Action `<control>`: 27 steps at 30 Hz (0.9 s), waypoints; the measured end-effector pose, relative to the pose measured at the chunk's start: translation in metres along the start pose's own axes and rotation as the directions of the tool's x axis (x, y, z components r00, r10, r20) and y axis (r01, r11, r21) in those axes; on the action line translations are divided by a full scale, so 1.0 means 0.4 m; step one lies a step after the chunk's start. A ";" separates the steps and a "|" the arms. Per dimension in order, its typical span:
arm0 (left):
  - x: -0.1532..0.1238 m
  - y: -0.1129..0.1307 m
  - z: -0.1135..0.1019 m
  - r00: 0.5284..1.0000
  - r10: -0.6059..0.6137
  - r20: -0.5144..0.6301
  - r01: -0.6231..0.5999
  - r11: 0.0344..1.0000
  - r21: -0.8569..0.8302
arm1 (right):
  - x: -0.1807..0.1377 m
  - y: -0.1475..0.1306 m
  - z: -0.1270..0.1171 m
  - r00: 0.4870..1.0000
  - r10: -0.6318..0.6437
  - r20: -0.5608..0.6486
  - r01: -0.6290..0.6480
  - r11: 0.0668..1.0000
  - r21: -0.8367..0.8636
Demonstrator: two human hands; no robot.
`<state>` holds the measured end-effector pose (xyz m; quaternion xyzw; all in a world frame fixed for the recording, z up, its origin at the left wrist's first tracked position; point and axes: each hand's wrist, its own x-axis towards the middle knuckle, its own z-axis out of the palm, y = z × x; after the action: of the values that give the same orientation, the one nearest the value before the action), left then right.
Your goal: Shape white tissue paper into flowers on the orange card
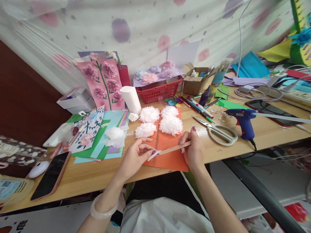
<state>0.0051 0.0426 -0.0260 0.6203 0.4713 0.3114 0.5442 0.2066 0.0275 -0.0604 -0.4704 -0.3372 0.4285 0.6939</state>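
My right hand point(194, 150) is closed around one end of a flat wooden craft stick point(173, 148). The stick's other end reaches a small white paper piece point(154, 156), which my left hand point(136, 157) pinches between thumb and fingers. Whether the stick touches the paper or lies just behind it, I cannot tell. Below both hands lies an orange card point(167, 162). Several fluffy white paper flowers point(171, 125) sit on its far part, in two columns. A loose heap of white tissue pieces point(114, 136) is left of my left hand.
Scissors point(222, 133) and a blue glue gun point(243, 121) lie to the right, near several markers point(200, 108). Behind stand a white paper roll point(131, 99), a red basket point(159, 92) and a pink flower card point(103, 84). A phone point(51, 176) lies at the left edge.
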 end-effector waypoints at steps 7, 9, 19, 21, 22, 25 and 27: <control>0.000 0.000 -0.010 0.997 0.008 0.080 -0.005 0.999 -0.046 | -0.004 -0.001 0.001 1.000 -0.011 0.015 0.011 1.000 0.007; 0.000 -0.005 -0.005 0.998 0.027 0.063 -0.024 0.999 -0.045 | -0.006 -0.002 0.001 1.000 -0.013 0.014 0.012 1.000 0.008; -0.011 -0.015 0.029 0.991 0.131 0.032 -0.132 0.991 0.032 | -0.002 -0.002 0.003 0.998 -0.006 -0.057 0.006 1.000 0.004; -0.005 -0.014 0.024 0.988 0.148 -0.031 -0.148 0.989 0.005 | 0.000 0.000 0.003 0.997 0.003 -0.077 -0.002 1.000 0.007; -0.001 -0.014 0.021 0.985 0.158 -0.071 -0.159 0.987 -0.011 | 0.000 0.000 0.003 0.996 0.008 -0.085 -0.007 1.000 0.013; 0.006 -0.013 0.010 0.975 0.171 -0.143 -0.181 0.982 -0.059 | 0.002 0.003 0.002 0.996 0.022 -0.088 -0.020 0.999 0.029; 0.006 -0.012 0.004 0.979 0.154 -0.136 -0.166 0.983 -0.077 | 0.002 0.004 0.000 0.996 0.019 -0.083 -0.016 0.999 0.032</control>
<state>0.0063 0.0439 -0.0312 0.6100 0.4400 0.4144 0.5124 0.2063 0.0287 -0.0618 -0.4797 -0.2972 0.4199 0.7108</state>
